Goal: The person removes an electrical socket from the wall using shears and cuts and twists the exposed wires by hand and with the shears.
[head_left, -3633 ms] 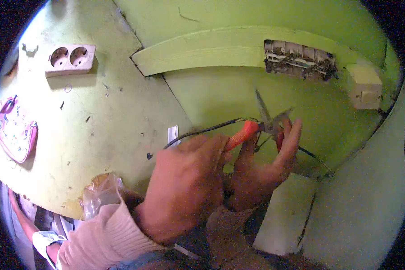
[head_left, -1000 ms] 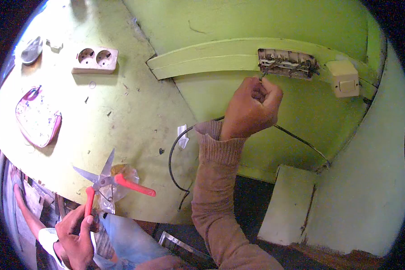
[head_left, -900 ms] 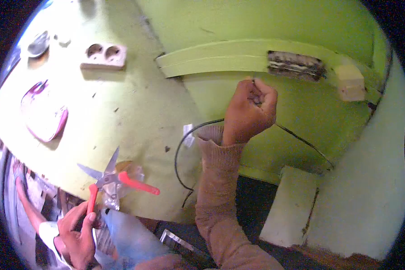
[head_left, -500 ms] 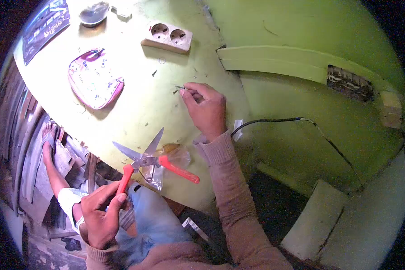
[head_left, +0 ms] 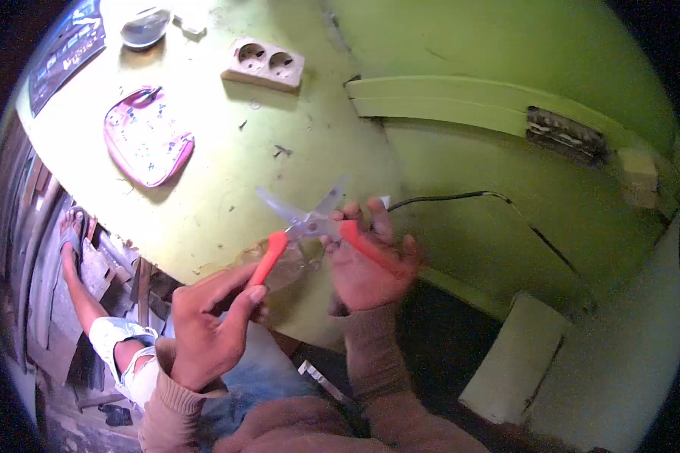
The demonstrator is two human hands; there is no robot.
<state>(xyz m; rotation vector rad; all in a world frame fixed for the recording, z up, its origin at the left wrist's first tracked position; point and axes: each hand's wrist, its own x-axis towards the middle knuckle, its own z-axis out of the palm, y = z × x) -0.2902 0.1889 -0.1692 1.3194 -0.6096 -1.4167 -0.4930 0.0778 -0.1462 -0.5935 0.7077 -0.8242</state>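
Observation:
Red-handled shears (head_left: 310, 224) are spread apart above the table's near edge, blades pointing away from me. My left hand (head_left: 217, 325) pinches one red handle between thumb and fingers. The other red handle lies against the palm of my right hand (head_left: 374, 264), whose fingers are raised and spread, slightly blurred. A black cable (head_left: 446, 198) runs from behind my right hand to the right along the green panel. Small dark bits (head_left: 282, 151) lie on the table beyond the blades. A clear plastic bag (head_left: 283, 264) is partly hidden behind the shears.
On the table (head_left: 211, 181) are a white double socket (head_left: 264, 65), a pink-edged pouch (head_left: 148, 137) and a dark packet (head_left: 68, 53). An opened fitting (head_left: 565, 136) and a switch box (head_left: 638, 178) sit on the green rail. Another person's bare leg (head_left: 83, 291) shows at left.
My right hand has let go of a small piece at the table and come back to the shears. My left hand has moved the shears up and right. The view has shifted slightly.

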